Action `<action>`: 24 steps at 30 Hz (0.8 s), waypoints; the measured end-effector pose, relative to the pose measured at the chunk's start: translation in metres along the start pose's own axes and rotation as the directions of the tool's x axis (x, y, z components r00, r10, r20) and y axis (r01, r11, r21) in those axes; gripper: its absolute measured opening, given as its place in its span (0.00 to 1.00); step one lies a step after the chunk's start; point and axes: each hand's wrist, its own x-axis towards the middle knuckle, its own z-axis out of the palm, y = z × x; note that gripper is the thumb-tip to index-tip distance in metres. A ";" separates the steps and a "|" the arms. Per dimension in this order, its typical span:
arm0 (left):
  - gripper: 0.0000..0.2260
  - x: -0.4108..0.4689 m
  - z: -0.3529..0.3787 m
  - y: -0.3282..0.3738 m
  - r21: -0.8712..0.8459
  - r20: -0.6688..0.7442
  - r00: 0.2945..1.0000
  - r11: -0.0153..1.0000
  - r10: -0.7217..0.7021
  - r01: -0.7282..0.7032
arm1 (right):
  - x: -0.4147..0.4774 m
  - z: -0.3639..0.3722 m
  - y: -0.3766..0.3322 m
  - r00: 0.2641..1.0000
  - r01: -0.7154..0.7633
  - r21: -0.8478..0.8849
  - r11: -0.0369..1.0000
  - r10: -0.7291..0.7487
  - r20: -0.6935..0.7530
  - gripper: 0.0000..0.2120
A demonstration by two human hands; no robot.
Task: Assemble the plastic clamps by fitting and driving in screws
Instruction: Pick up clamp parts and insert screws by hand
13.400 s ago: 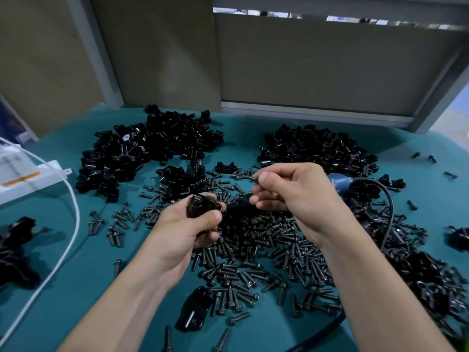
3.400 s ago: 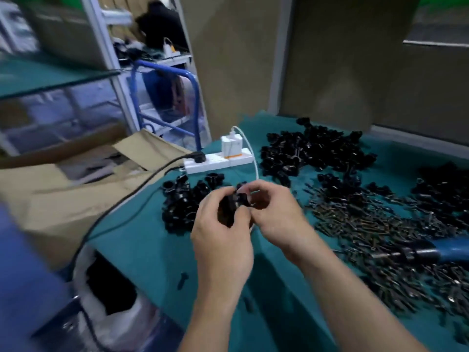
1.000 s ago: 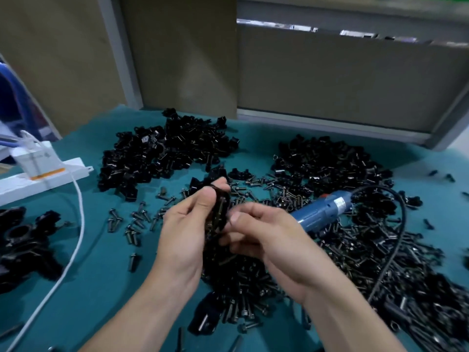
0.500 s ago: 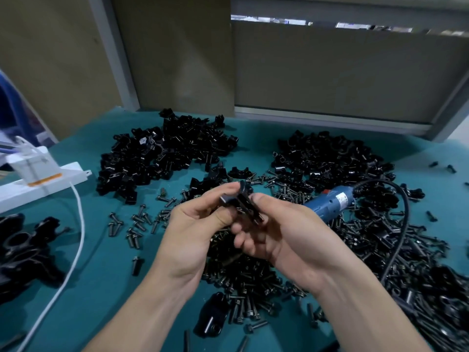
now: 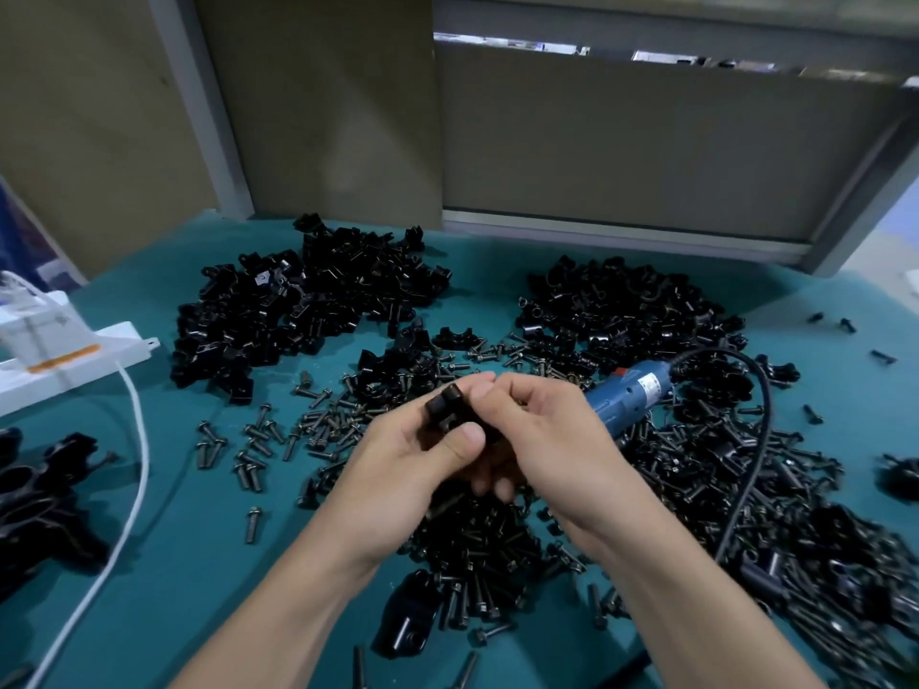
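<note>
Left hand I have curled round a black plastic clamp, thumb across its front, held above the loose screws on the teal worktop. Right hand pinches the same clamp from the other side. Right of it lies a blue screwdriver, untouched.

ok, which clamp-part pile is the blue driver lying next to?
The back-right pile: the blue driver lies at its near edge. The back-left pile and the left-edge pile are well away from it.
</note>
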 end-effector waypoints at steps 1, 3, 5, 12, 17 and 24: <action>0.14 0.000 0.002 -0.001 0.031 -0.052 0.998 0.999 0.030 -0.029 | 0.001 -0.005 -0.001 0.998 0.038 -0.150 0.988 -0.044 -0.042 0.18; 0.15 0.001 0.002 -0.003 0.122 -0.187 0.982 0.993 0.032 -0.009 | 0.008 -0.023 -0.002 0.951 0.058 -0.463 0.885 -0.191 -0.245 0.19; 0.18 0.001 -0.003 -0.005 0.199 -0.244 0.970 0.979 0.010 0.040 | 0.027 -0.046 -0.007 0.877 -0.012 -0.615 0.788 -0.287 -0.385 0.13; 0.19 0.001 -0.009 -0.007 0.236 -0.245 0.967 0.963 -0.070 0.130 | 0.136 -0.093 -0.003 0.980 -0.156 -0.980 0.125 0.145 -0.137 0.19; 0.18 0.004 -0.016 -0.007 0.220 -0.291 0.956 0.969 -0.046 0.114 | 0.155 -0.095 -0.004 0.982 -0.076 -0.995 0.071 0.178 -0.063 0.13; 0.17 0.009 -0.015 -0.009 0.227 -0.371 0.928 0.967 -0.025 0.117 | 0.129 -0.088 -0.007 0.974 -0.177 -0.957 0.231 -0.096 -0.203 0.13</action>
